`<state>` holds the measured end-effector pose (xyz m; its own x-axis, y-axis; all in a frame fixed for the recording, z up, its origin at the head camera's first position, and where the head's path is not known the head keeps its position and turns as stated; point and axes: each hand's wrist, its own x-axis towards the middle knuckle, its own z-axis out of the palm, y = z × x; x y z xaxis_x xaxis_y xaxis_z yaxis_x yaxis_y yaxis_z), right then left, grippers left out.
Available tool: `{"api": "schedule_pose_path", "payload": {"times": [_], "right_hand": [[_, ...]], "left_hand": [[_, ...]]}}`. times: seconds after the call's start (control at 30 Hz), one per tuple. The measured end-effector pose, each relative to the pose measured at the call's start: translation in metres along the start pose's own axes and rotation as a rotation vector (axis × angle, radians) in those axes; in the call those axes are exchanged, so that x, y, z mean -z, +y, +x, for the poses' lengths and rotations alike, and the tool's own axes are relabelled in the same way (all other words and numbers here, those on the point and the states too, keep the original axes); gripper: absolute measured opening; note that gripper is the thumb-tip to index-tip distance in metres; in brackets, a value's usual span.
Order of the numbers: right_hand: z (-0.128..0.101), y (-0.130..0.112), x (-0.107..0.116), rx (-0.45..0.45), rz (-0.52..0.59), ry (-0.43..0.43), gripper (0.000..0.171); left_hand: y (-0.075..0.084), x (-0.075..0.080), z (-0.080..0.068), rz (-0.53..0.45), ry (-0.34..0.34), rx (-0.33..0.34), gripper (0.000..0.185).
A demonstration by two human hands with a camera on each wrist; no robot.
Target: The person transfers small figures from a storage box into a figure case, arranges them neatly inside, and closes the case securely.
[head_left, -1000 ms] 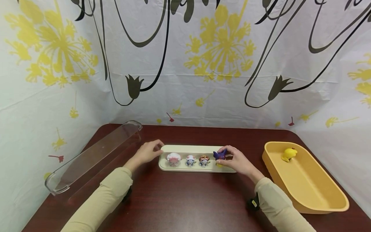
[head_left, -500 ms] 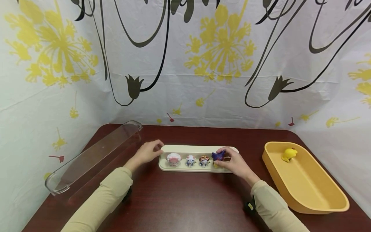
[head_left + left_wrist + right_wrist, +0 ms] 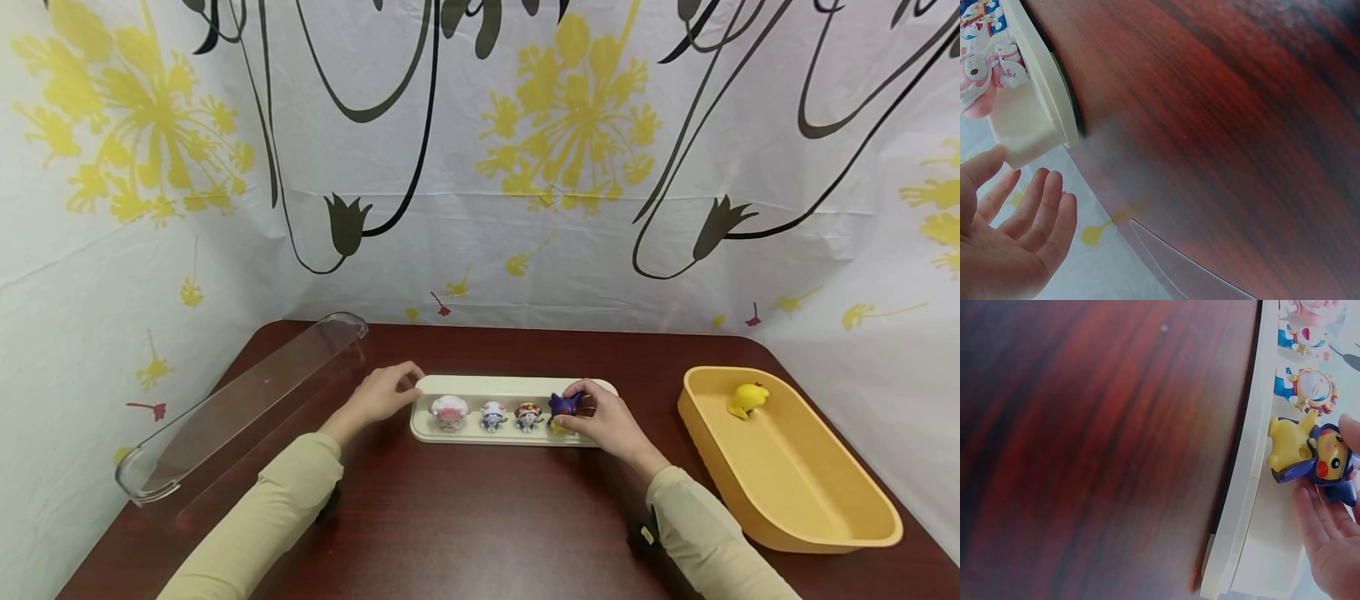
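My right hand (image 3: 611, 423) pinches a Pikachu figurine (image 3: 1291, 450) in a dark purple hooded cape, upright at the right part of a long cream tray (image 3: 510, 383). To its left in the tray stand a lion-maned figurine (image 3: 528, 417), a small white-and-blue figurine (image 3: 492, 416) and a bigger pink-and-white figurine (image 3: 450, 413). My left hand (image 3: 381, 392) is at the tray's left end, thumb and index fingertip against its end wall; in the left wrist view the other fingers stretch out loosely. The Pikachu figurine's back is partly hidden by my right fingers.
A yellow bin (image 3: 802, 475) stands on the right, with a yellow figurine (image 3: 747, 400) lying near its far end. On the left a long clear plastic cover (image 3: 247, 400) lies slantwise along the table edge. A patterned cloth (image 3: 480, 250) hangs behind the dark red table (image 3: 480, 517).
My right hand has shifted slightly left with the Pikachu figurine, bringing it closer to the lion-maned figurine. My left hand has stayed put at the tray's end.
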<state>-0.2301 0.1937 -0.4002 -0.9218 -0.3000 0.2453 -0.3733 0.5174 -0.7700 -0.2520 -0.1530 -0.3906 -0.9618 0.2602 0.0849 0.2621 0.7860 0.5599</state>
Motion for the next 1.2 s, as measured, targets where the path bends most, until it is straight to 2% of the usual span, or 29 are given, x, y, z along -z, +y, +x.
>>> {"api": "schedule_pose_path", "payload": {"times": [0.53, 0.87, 1.2], "right_hand": [[-0.0003, 0.0044, -0.0006, 0.001, -0.062, 0.036, 0.035], [-0.0011, 0.0032, 0.0018, 0.044, -0.051, 0.024, 0.035], [-0.0048, 0.0026, 0.0044, 0.053, -0.094, 0.002, 0.037]], "left_hand": [[0.0015, 0.0010, -0.0007, 0.006, 0.003, -0.010, 0.020], [0.0006, 0.0006, -0.0001, 0.010, 0.007, -0.023, 0.021], [-0.0009, 0.0001, 0.0009, -0.004, 0.005, -0.019, 0.020]]}}
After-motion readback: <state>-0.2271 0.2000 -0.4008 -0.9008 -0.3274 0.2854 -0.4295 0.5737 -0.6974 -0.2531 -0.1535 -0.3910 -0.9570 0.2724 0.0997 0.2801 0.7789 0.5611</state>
